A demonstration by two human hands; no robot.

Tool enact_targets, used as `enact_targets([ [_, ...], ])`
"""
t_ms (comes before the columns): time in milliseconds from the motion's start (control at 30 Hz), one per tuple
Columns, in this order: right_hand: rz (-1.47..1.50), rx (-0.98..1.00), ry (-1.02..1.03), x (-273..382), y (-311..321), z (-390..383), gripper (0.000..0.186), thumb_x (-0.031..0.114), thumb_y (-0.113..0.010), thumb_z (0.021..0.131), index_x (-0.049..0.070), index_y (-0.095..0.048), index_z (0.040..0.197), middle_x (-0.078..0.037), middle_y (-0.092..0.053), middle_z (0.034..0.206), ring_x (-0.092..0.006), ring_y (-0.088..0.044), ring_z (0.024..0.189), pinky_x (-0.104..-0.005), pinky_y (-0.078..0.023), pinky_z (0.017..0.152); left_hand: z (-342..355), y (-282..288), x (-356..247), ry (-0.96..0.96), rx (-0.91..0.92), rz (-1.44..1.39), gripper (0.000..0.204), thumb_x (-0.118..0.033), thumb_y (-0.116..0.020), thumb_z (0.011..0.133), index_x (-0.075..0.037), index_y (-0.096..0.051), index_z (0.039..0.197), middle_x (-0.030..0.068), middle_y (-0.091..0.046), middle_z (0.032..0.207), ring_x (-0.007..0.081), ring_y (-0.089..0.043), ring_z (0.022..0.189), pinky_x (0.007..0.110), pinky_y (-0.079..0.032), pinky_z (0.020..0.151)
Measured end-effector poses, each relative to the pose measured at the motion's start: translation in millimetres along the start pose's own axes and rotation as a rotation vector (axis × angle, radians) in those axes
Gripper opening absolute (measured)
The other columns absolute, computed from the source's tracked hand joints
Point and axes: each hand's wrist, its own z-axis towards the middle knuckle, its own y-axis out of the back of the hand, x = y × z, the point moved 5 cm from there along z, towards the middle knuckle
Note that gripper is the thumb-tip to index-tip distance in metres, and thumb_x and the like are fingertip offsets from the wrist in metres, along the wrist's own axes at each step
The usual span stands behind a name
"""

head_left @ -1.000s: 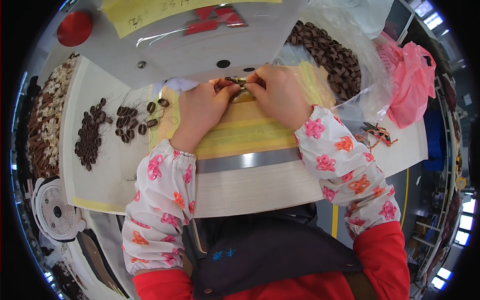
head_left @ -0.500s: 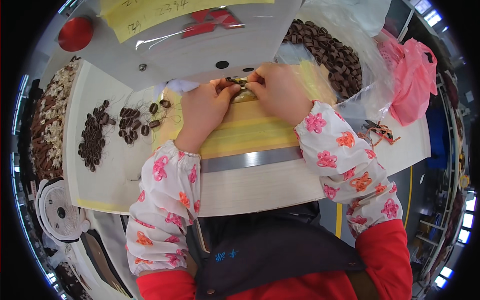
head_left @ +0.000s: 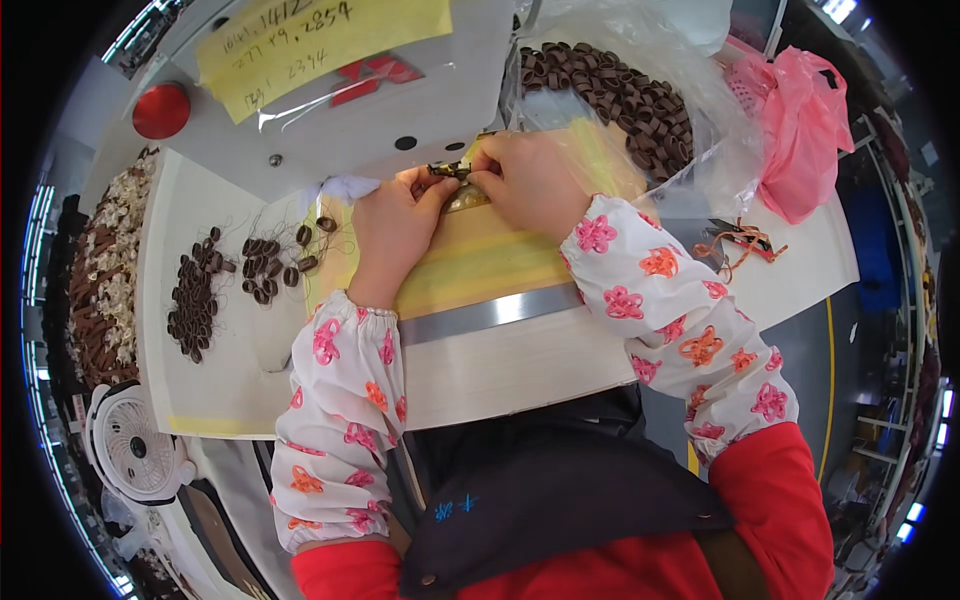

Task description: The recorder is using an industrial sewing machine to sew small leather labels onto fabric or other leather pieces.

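Observation:
My left hand [head_left: 392, 228] and my right hand [head_left: 532, 183] meet under the head of a large white sewing machine [head_left: 300, 140]. Both have thumb and fingers pinched close together beside the dark metal parts of its stitching spot [head_left: 450, 170]. What they pinch is small and mostly covered by the fingertips. Just in front of them lies the yellow-taped work surface [head_left: 490, 245]. To the left, several brown loops with loose threads [head_left: 262, 270] lie near a denser cluster of brown loops [head_left: 195, 295].
Behind my right hand, a clear plastic bag [head_left: 725, 130] holds many brown loops [head_left: 630, 105]. A pink bag [head_left: 805, 150] and a small cutting tool with orange cord [head_left: 745, 240] lie at the right. A white fan [head_left: 138, 445] stands beyond the left table edge.
The whole view has shifted, so the machine and table sit further left and more of the yellow note shows. Both hands stay pinched at the stitching spot.

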Motion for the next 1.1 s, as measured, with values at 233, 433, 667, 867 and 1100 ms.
enact_targets([
  [233, 0.028, -0.020, -0.153, 9, 11, -13, 0.017, 0.010, -0.062, 0.075, -0.004, -0.055, 0.080, -0.014, -0.059, 0.065, -0.0212, -0.058, 0.054, -0.0309, -0.046, 0.050, -28, 10, -17, -0.240, -0.073, 0.079, 0.015, -0.019, -0.055, 0.081, -0.006, -0.061, 0.086, 0.0106, -0.059, 0.062, 0.0256, -0.059, 0.054, 0.035, -0.043, 0.049],
  [433, 0.566, 0.364, -0.522, 10, -2, -26, 0.020, 0.011, -0.063, 0.078, -0.005, -0.054, 0.084, -0.008, -0.060, 0.067, -0.0099, -0.058, 0.056, -0.0219, -0.048, 0.050, -69, 5, -37, -0.381, 0.064, -0.093, 0.012, -0.011, -0.056, 0.080, -0.004, -0.061, 0.088, 0.0123, -0.059, 0.064, 0.0266, -0.057, 0.053, 0.034, -0.044, 0.050],
  [667, 0.435, 0.357, -0.212, 40, 1, -52, 0.011, 0.006, -0.060, 0.078, -0.002, -0.054, 0.084, -0.002, -0.054, 0.069, -0.0058, -0.050, 0.062, -0.0199, -0.042, 0.056, -38, 15, -27, -0.440, 0.092, -0.257, 0.014, -0.010, -0.054, 0.082, 0.000, -0.061, 0.090, 0.0107, -0.060, 0.079, 0.0197, -0.055, 0.064, 0.027, -0.042, 0.057],
  [867, 0.569, 0.442, -0.393, 26, 12, -35, 0.011, 0.007, -0.058, 0.078, -0.002, -0.054, 0.083, -0.005, -0.057, 0.067, -0.0118, -0.055, 0.055, -0.0244, -0.047, 0.051, -24, 6, -11, -0.363, 0.198, -0.131, 0.016, -0.013, -0.055, 0.083, -0.002, -0.061, 0.092, 0.0053, -0.055, 0.063, 0.0125, -0.049, 0.057, 0.026, -0.038, 0.053],
  [1100, 0.579, 0.518, -0.457, 3, -2, -1, 0.016, 0.009, -0.058, 0.081, -0.003, -0.048, 0.078, -0.007, -0.057, 0.063, -0.0118, -0.057, 0.049, -0.0232, -0.046, 0.041, -15, 9, -7, -0.244, 0.116, -0.225, 0.014, -0.013, -0.064, 0.074, -0.004, -0.063, 0.085, 0.0070, -0.051, 0.053, 0.0147, -0.046, 0.045, 0.027, -0.036, 0.046],
])
